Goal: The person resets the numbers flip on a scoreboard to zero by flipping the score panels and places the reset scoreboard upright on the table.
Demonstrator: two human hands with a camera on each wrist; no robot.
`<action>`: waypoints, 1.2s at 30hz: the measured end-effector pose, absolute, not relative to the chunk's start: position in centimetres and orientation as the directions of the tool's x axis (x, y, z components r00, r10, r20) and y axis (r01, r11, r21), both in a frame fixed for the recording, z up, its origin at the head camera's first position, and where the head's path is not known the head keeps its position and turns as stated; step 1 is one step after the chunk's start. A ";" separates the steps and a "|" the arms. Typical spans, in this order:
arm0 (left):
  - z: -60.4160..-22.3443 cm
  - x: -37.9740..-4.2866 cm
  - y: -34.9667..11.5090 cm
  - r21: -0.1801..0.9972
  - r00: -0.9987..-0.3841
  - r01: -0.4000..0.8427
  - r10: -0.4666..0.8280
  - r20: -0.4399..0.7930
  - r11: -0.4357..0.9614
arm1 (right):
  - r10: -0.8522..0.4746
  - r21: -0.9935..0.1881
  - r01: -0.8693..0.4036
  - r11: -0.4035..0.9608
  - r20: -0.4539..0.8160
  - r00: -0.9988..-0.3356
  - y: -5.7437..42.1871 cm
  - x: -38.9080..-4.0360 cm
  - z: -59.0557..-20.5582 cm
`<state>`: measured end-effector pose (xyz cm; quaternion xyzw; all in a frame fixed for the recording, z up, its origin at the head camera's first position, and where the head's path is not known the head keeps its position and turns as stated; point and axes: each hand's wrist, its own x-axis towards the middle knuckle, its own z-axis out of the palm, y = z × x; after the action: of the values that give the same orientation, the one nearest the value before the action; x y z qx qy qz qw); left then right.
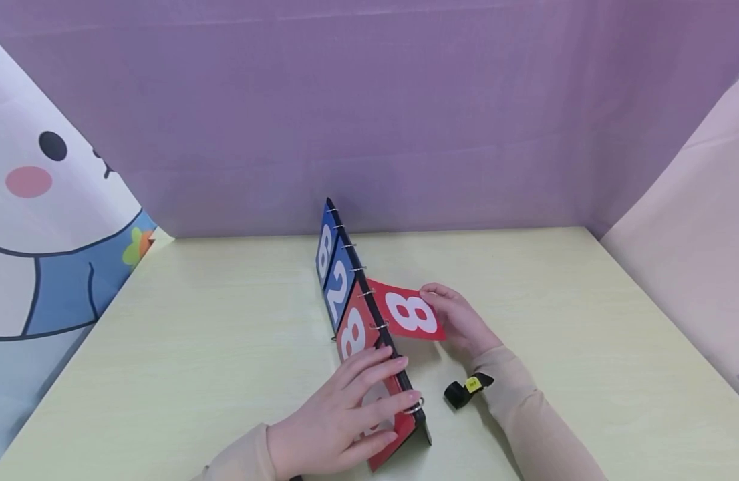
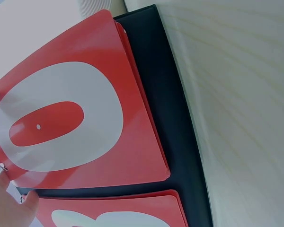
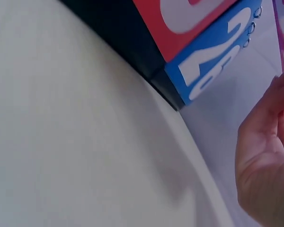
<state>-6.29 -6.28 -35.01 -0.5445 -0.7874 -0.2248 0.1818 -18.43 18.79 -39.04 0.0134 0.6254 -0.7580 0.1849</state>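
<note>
A tabletop flip scoreboard [image 1: 341, 337] stands tent-like on the table, its ring-bound top edge running away from me. Red and blue number cards hang on its left side. My right hand [image 1: 460, 321] pinches the outer edge of a red number card [image 1: 411, 312] marked 8, lifted out to the right from the rings. My left hand [image 1: 345, 414] rests over the near end, its extended fingers lying across the top edge by the nearest ring. Beneath that hand is a red card [image 2: 137, 142] showing 0, large in the left wrist view. The left palm is hidden.
The scoreboard stands on a pale wood-grain table [image 1: 213, 321]. A purple cloth [image 1: 369, 120] hangs behind it, and a cartoon-printed cloth [image 1: 75, 214] is at the left. Beside the right wrist is a small black device [image 1: 458, 395] with a yellow label.
</note>
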 end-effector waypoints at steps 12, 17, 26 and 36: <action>-35.0 -6.2 -6.4 0.173 -0.353 0.935 0.782 0.513 0.308 | -0.276 -0.960 0.244 -0.140 -0.199 -0.940 20.4 -18.2 -36.6; -35.0 -6.3 -6.3 0.186 -0.355 0.935 0.781 0.514 0.302 | -0.286 -0.935 0.202 -0.291 -0.116 -0.951 21.1 -17.6 -35.0; -35.1 -6.2 -6.3 0.196 -0.367 0.930 0.777 0.512 0.310 | -0.394 -0.637 0.062 -0.769 0.394 -0.830 21.2 -16.8 -33.5; -35.2 -6.2 -6.2 0.200 -0.366 0.931 0.773 0.518 0.306 | -0.435 -0.600 -0.048 -0.798 0.631 -0.642 20.4 -16.4 -32.9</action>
<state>-6.21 -6.22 -35.15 -0.5384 -0.7911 -0.2389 0.1649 -16.35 20.39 -32.94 -0.4076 0.2967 -0.8562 0.1129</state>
